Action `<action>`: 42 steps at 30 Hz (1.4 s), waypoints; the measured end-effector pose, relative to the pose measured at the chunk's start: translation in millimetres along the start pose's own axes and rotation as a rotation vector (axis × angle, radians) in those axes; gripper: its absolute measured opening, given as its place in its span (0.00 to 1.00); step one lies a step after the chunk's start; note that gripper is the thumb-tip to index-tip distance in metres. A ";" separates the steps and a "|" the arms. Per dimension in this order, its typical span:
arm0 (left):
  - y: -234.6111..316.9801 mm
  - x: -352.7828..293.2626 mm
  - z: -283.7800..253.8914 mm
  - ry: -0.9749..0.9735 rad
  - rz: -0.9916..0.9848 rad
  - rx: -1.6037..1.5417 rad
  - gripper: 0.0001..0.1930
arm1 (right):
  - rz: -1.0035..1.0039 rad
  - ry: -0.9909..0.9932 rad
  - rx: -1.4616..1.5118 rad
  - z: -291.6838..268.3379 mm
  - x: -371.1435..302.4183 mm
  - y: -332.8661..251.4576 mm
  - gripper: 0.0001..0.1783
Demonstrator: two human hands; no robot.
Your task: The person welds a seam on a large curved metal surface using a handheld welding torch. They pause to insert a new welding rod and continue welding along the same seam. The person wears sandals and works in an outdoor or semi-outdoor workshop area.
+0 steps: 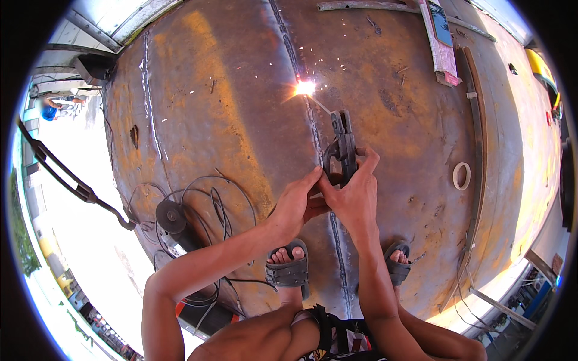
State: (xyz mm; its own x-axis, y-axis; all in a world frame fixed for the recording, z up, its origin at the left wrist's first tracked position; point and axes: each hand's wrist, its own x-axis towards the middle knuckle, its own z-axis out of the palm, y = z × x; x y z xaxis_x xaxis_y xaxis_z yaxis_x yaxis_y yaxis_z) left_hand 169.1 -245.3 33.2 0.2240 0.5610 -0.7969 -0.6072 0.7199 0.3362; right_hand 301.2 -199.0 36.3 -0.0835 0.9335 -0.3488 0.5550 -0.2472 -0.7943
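Bare forearms (217,257) reached up from the lower edge, past sandalled feet (286,257) set either side of a seam (339,256) in the rusty plate (205,114). The right hand (355,195) was clamped around the holder (345,146); the left hand (294,201) met it at the thumb, fingers curled in, though I could not tell whether they gripped anything. A thin rod (323,106) slanted from the holder's tip to the seam and ended in a bright arc (305,88) throwing sparks.

By my judgement the weld was partway along, with the arc on the farther part of the seam's visible length. Dark, rough line showed both beyond the arc and back between the feet; which stretch was finished bead and which was left to fill, I could not say. Glare hid the spot itself. Off to the left, a second seam (146,96) carried a paler, uneven line, perhaps weld laid in part. Cables (224,212) lay between that seam and the left foot.
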 end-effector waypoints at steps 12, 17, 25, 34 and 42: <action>-1.7 1.2 -1.6 -0.021 0.008 0.004 0.25 | -0.027 0.011 -0.002 1.0 -0.3 1.7 0.40; -3.0 2.1 -2.9 -0.022 0.007 -0.003 0.25 | -0.038 0.024 0.019 1.8 -0.3 1.8 0.42; -4.5 2.6 -2.2 0.000 -0.001 -0.017 0.23 | -0.036 0.042 -0.033 2.1 -0.3 4.9 0.44; -5.1 3.0 -2.8 -0.006 -0.001 -0.022 0.23 | -0.037 0.029 -0.029 0.9 -0.8 3.2 0.45; -4.4 1.7 -1.6 -0.001 -0.003 -0.015 0.24 | -0.053 0.040 -0.037 2.5 -0.5 7.4 0.44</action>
State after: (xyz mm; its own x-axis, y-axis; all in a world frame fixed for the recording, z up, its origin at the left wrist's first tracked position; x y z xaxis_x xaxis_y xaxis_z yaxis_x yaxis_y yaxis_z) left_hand 171.0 -248.1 29.5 0.2261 0.5593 -0.7975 -0.6182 0.7151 0.3262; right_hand 303.3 -202.0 29.4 -0.0810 0.9547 -0.2865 0.5806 -0.1884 -0.7920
